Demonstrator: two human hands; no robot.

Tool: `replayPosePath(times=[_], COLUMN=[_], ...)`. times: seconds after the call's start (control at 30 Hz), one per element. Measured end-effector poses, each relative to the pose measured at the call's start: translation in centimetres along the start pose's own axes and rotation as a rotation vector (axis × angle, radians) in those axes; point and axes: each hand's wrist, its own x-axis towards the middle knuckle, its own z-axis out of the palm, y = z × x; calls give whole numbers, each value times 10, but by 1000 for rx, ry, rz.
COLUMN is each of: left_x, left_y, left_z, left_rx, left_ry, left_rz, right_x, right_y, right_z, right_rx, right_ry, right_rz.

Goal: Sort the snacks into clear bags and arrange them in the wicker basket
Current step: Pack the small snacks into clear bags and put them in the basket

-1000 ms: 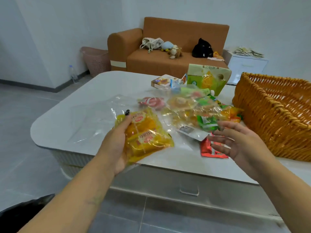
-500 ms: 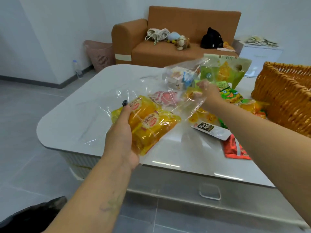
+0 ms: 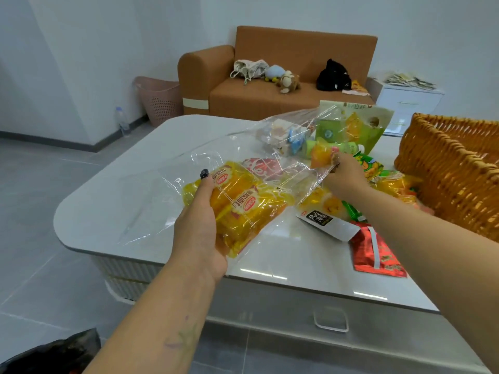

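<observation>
Yellow snack pack (image 3: pixel 237 209) gripped in left hand (image 3: pixel 199 230), near-left above counter (image 3: pixel 108 209), long axis slanting far-left to near-right. Clear bag (image 3: pixel 294 147) pinched by right hand (image 3: pixel 343 176), held up far-right of pack. Wicker basket (image 3: pixel 453 168) far right.

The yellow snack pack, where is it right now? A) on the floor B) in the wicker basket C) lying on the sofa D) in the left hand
D: the left hand grips the yellow snack pack above the table, while the right hand pinches the clear bag.
</observation>
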Motion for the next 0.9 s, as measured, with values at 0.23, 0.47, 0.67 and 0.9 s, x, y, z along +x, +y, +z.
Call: replayPosePath(times=[0.23,0.47,0.67,0.9], left_x=[-18,-34,-39,-41], left_y=[-3,-11,-21,-23], left_z=[7,7,6,2], left_rx=[74,182,229,243], left_ry=[-129,-229,-285,-236], left_rz=[-32,-60,-65,-84], right_x=[-83,-187,-206,-186], right_y=[1,40,43,36], right_z=[-91,-179,-193,-169], right_rx=[879,1126,1138,1083], right_ry=[46,-41,-227,-440], right_rz=[483,680,627,574])
